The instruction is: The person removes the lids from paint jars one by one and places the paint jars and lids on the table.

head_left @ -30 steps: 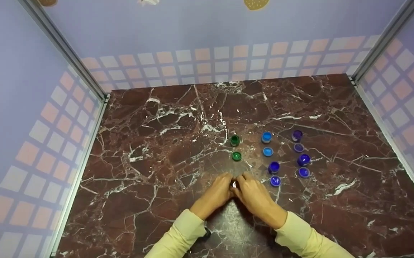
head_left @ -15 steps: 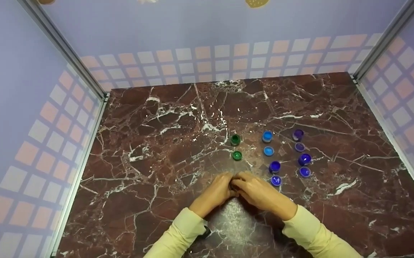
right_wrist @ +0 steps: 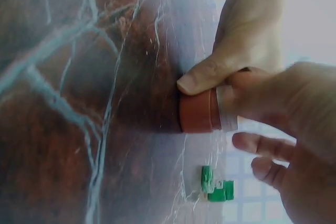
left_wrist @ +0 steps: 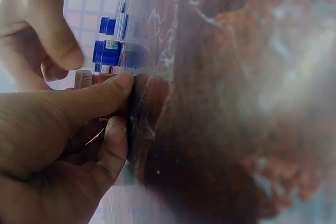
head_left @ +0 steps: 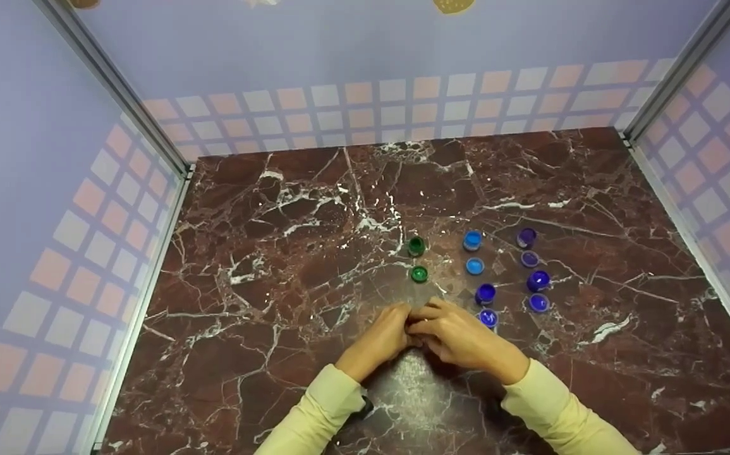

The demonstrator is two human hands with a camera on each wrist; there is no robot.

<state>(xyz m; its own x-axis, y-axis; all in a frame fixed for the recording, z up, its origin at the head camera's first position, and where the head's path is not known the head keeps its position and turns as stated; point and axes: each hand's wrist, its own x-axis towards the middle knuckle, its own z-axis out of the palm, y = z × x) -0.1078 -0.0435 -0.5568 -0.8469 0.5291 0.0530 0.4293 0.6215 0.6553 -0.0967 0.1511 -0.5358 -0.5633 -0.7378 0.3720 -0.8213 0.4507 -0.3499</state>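
Observation:
In the right wrist view a small orange-brown paint jar stands upright on the marbled table, topped by a ribbed, see-through lid. My left hand grips the jar low down, its thumb pressed on the side. From above, my right hand has curled fingers at the lid, with its thumb and a fingertip around the rim; two other fingers hang loosely beside it. In the head view both hands meet near the table's front middle and hide the jar.
Beyond the hands stand uncapped paint jars with their lids in front: a green jar, a light blue jar, a dark violet jar and two blue-violet jars. One blue-violet lid lies close to my right hand. Patterned panels enclose the table.
My right hand has turned and shifted slightly right, its fingers changing position over the jar. My left hand stays in place, and the other jars have not moved.

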